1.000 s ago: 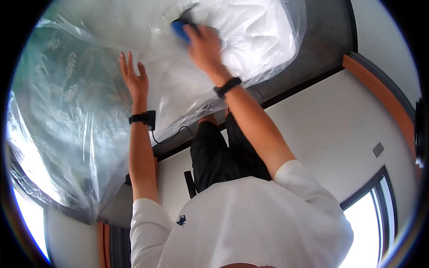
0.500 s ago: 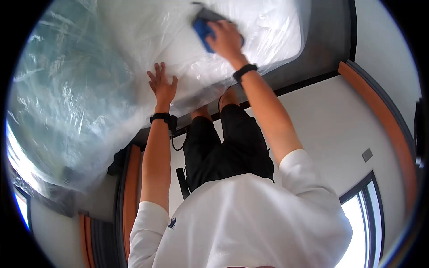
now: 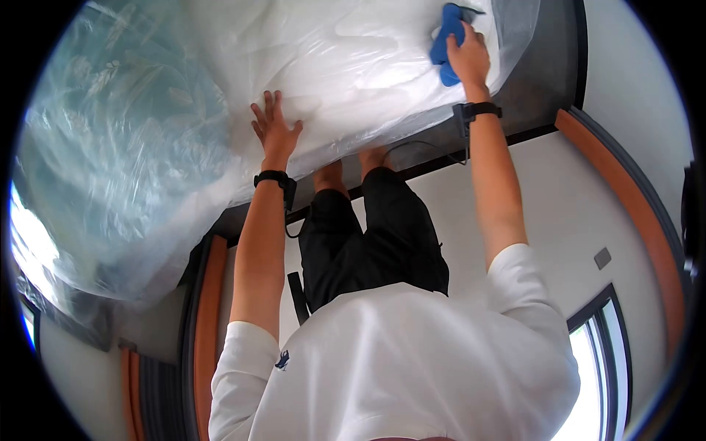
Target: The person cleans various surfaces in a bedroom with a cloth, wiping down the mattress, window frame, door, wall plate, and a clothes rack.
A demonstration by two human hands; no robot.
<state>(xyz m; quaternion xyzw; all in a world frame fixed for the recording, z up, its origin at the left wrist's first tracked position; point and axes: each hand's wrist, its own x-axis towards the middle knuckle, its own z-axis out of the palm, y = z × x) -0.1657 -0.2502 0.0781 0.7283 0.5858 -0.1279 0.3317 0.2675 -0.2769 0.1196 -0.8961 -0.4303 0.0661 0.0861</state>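
A mattress-like white surface [image 3: 353, 55] lies under clear, wrinkled plastic film. My left hand [image 3: 278, 131] rests on it near its lower edge, palm down and fingers spread. In my right hand [image 3: 471, 60], near the right edge of the white surface, is a blue elongated block [image 3: 447, 42], narrower at its middle. A thin dark strip sticks out of its far end; its exact kind I cannot make out. The block looks tilted on the film, and its right side is partly hidden by my fingers.
Pale green leaf-patterned bedding [image 3: 140, 132] bulges under the plastic at left. Grey floor [image 3: 540, 81] borders the white surface on the right. Orange-brown trim [image 3: 625, 184] runs along the wall. A thin cable [image 3: 426, 143] hangs from my right wristband.
My right hand has moved right with the blue block, from the middle of the white surface to near its right edge. My left hand has shifted slightly right and stays flat.
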